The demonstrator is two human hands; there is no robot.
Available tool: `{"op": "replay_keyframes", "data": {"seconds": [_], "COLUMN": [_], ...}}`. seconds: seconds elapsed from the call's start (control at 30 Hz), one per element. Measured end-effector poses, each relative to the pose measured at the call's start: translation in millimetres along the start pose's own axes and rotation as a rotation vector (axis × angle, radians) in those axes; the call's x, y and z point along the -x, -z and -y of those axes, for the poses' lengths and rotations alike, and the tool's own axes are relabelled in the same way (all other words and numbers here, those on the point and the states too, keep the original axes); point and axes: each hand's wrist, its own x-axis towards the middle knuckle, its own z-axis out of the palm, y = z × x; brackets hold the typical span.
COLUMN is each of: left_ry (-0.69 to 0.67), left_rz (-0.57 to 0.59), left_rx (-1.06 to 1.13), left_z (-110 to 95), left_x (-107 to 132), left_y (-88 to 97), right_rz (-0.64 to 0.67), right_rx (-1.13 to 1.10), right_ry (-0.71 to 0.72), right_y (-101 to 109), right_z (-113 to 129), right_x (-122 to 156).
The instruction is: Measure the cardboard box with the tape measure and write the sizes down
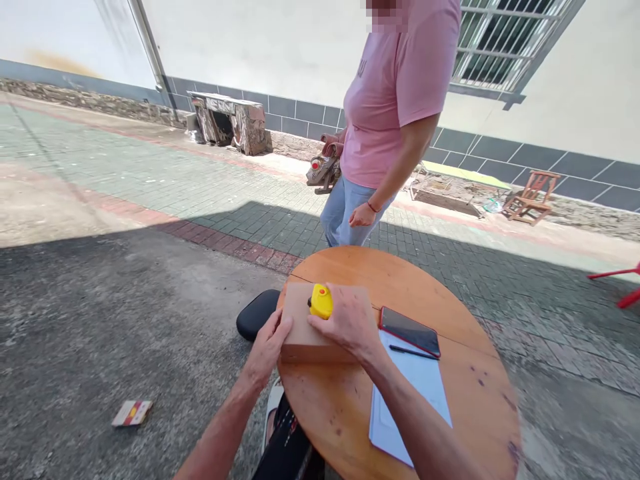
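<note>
A brown cardboard box [300,327] lies on the round wooden table [380,267]. My left hand [267,343] grips the box's left side, thumb on the top face and fingers along the edge. In my right hand [353,320] is a yellow tape measure [321,301] with an orange-red button and a black part at its left end; it sits against the top of the box. My right fingers hide its right side.
A phone [410,330], a pen [414,353] and white papers [405,400] lie right of the box. Across the table stands a person in a pink shirt [375,127]. A dark stool [257,313] is left of the table; a small packet [132,413] lies on the ground.
</note>
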Motion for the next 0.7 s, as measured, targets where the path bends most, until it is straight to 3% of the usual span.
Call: {"op": "replay_keyframes", "data": {"seconds": [0.07,0.13,0.23,0.27,0.37,0.47,0.57,0.7], "left_ry": [-0.004,-0.029,-0.104,-0.135,-0.170,-0.175,-0.197,-0.209], "left_rz": [0.067,0.081,0.017,-0.023,-0.126,-0.161,-0.138,-0.113], "left_rx": [0.015,0.004,-0.062,-0.092,-0.127,-0.123,-0.128,-0.174], "left_z": [-2,3,23,32,61,83,93,91], "left_x": [3,14,44,57,92,102,81,50], "left_y": [-1.4,-0.3,4.3,5.9,9.5,10.5,7.9,5.2], "right_rz": [-0.117,-0.322,-0.730,-0.791,-0.824,-0.849,-0.824,-0.783], "right_rx": [-0.265,-0.593,-1.017,-1.139,-1.348,-1.387,-1.395,-1.504], "right_ry": [-0.123,-0.264,-0.446,-0.520,-0.708,-0.734,-0.679,-0.686], "right_y": [9,22,35,35,18,-6,-20,-15], "right_z": [-11,-29,-49,-52,-54,-54,-58,-70], "right_x": [14,40,93,111,154,167,155,145]}}
